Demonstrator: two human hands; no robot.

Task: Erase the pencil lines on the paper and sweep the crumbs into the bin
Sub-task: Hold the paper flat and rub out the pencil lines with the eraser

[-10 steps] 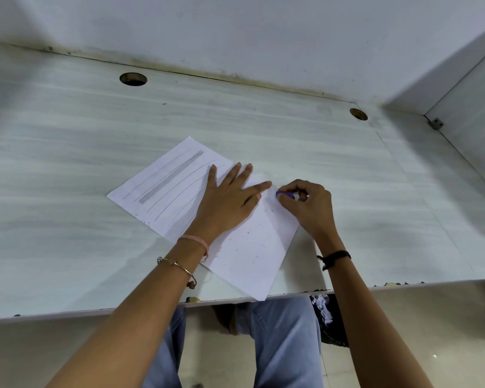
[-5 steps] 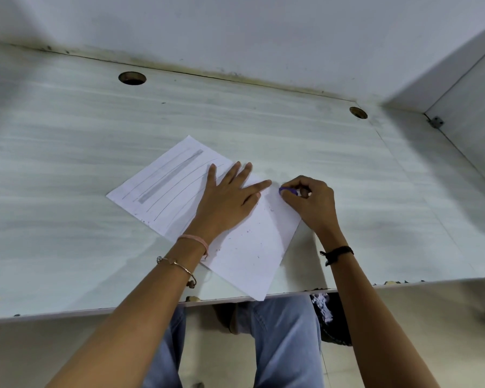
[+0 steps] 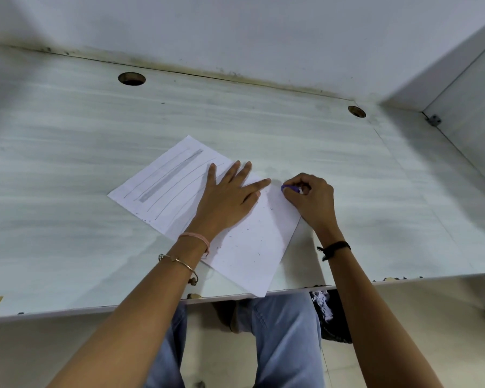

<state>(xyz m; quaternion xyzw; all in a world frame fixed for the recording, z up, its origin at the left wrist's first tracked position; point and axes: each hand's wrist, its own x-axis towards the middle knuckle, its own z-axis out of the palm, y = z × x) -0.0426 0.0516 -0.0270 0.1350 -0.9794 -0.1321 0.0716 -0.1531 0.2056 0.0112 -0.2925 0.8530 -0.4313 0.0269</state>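
A white sheet of paper point(image 3: 249, 247) lies slanted on the pale desk point(image 3: 67, 163). Its far left part carries several thin pencil lines and one broad grey band point(image 3: 170, 176). My left hand point(image 3: 230, 197) presses flat on the middle of the sheet with fingers spread. At the sheet's right edge, my right hand point(image 3: 311, 198) pinches a small purple eraser point(image 3: 289, 188) against the paper. Dark eraser crumbs point(image 3: 247, 236) are scattered over the near half of the sheet. No bin is in view.
Two round cable holes, one at the far left point(image 3: 131, 78) and one at the far right point(image 3: 356, 111), sit near the back wall. A side panel point(image 3: 473, 113) closes the desk's right. The desk's front edge point(image 3: 67, 310) runs just under the sheet's near corner, above my knees point(image 3: 280, 331).
My right hand with the eraser has slid away from me along the sheet's right edge, toward its far corner. My left hand and the paper have stayed put.
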